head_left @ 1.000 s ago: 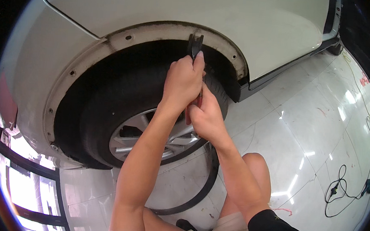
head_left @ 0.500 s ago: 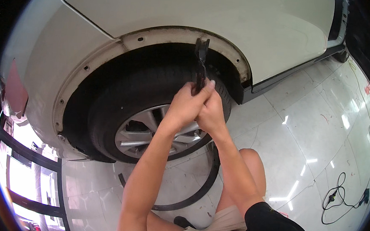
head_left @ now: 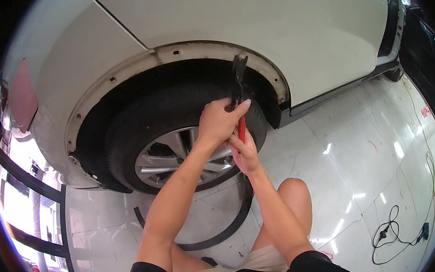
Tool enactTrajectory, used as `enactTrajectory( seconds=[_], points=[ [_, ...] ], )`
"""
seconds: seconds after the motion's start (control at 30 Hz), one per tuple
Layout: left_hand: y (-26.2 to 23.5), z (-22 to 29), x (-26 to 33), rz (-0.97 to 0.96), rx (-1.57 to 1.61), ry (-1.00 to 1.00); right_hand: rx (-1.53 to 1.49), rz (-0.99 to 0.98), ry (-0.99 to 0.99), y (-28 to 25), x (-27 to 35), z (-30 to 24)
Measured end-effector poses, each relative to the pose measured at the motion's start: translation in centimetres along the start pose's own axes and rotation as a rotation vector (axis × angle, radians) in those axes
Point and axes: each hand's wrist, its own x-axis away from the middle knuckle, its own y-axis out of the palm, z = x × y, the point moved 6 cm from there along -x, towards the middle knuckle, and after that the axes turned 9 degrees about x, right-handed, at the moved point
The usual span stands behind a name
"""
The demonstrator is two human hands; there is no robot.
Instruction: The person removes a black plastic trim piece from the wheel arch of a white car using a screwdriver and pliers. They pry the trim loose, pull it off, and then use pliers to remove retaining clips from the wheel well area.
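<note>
My left hand (head_left: 219,123) is closed round a dark strip with a forked upper end (head_left: 239,70), its thumb pressed along the front. The fork stands upright against the lip of the bare wheel arch (head_left: 203,49). Just below, my right hand (head_left: 245,152) is closed on a red-handled tool (head_left: 242,130); the tool's working end is hidden behind the left hand. Behind both hands is the car's tyre (head_left: 128,125) with its silver spoked wheel (head_left: 158,162).
A curved black trim piece (head_left: 221,238) lies on the tiled floor under my arms. To the right lies a looped black cable (head_left: 391,231). The pale car body panel (head_left: 284,20) rises above the arch, and a dark sill (head_left: 339,93) runs off to the right.
My hands were clasped together on the dark strip. The right hand has since dropped lower, and the red handle now shows. The view has shifted slightly.
</note>
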Motion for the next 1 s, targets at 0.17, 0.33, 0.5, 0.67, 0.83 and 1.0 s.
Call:
enactTrajectory(
  seconds=[0.17, 0.33, 0.5, 0.67, 0.83, 1.0],
  points=[
    [0.7, 0.3, 0.0, 0.091, -0.061, 0.086, -0.753, 0.726, 0.324, -3.7, 6.0, 8.3],
    [-0.1, 0.7, 0.6, 0.071, -0.054, 0.003, -0.994, 0.529, 0.224, 0.3, -0.9, 4.1],
    [0.6, -0.3, 0.0, 0.126, -0.091, 0.078, -0.672, 0.559, 0.379, -0.3, 2.8, 5.9],
    [0.3, 0.1, 0.4, 0.113, -0.041, 0.069, -0.370, 0.362, 0.247, 0.2, 0.1, 1.6],
    [-0.1, -0.8, -0.6, 0.014, -0.029, 0.032, 0.321, -0.007, -0.009, 1.3, -0.8, -2.4],
    [-2.0, 1.8, -1.9, -0.140, 0.008, 0.052, 0.420, -0.114, 0.047, 2.2, -1.6, -3.3]
  ],
)
